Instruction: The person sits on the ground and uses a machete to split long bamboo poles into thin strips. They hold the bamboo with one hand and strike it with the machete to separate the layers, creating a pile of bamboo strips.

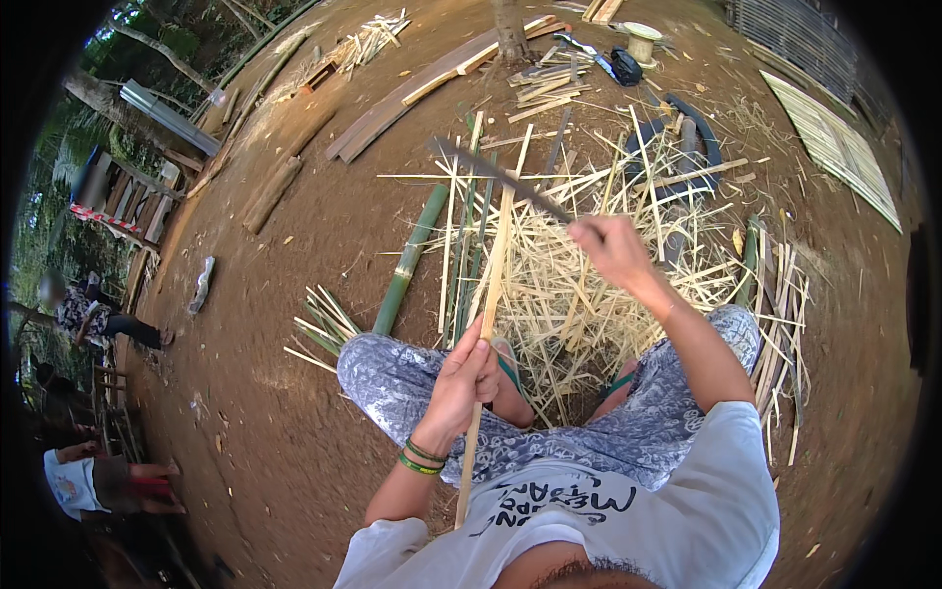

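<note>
My left hand (463,385) is wrapped round a long pale bamboo strip (501,240), which runs from my waist up and away from me. In my right hand (613,253) is the handle end of a machete (525,189); its dark blade points to the far left and crosses the strip near its upper end. Whether the blade touches the strip I cannot tell. Beneath both hands, between my bent legs, lies a heap of pale bamboo shavings (579,294). A green bamboo pole (409,260) lies left of the strip, beside several upright green slats (464,260).
Split strips (782,314) lie by my right knee, and cut green pieces (329,324) by my left. Beyond the heap are a black ring-shaped object (705,157), boards (422,93) and a tree trunk (509,34). Two people are at the far left; a slatted panel (834,142) lies right.
</note>
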Tool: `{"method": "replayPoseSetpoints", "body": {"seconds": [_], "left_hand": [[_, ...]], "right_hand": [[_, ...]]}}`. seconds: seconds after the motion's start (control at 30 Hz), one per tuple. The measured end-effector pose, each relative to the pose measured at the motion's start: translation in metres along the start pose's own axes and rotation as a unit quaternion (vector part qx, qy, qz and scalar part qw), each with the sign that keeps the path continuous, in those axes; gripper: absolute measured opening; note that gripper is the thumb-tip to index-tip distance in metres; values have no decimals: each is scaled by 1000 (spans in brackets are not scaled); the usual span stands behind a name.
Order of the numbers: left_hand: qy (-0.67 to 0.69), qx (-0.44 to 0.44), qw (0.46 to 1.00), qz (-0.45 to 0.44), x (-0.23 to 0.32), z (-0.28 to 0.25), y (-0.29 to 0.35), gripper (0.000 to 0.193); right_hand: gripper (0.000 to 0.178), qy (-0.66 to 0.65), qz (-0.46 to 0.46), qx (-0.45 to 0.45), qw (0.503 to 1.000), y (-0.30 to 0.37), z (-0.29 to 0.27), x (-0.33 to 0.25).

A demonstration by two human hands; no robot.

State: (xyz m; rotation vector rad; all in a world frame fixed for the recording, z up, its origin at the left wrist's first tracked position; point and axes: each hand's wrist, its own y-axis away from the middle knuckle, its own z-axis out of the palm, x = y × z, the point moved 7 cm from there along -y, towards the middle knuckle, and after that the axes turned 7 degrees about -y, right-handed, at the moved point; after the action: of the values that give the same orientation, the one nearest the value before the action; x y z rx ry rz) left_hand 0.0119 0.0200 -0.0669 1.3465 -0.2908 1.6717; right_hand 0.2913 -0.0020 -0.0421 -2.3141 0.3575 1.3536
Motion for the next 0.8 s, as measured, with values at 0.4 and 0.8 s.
{"method": "replayPoseSetpoints", "body": {"seconds": [0.4, 0.8], "left_hand": [[-4, -23, 1000, 2, 8, 23, -15, 54], [64, -47, 994, 71, 33, 31, -45, 20]], "right_hand": [[59, 131, -86, -5, 988, 21, 31, -37], [54, 140, -126, -6, 982, 27, 34, -54]]}}
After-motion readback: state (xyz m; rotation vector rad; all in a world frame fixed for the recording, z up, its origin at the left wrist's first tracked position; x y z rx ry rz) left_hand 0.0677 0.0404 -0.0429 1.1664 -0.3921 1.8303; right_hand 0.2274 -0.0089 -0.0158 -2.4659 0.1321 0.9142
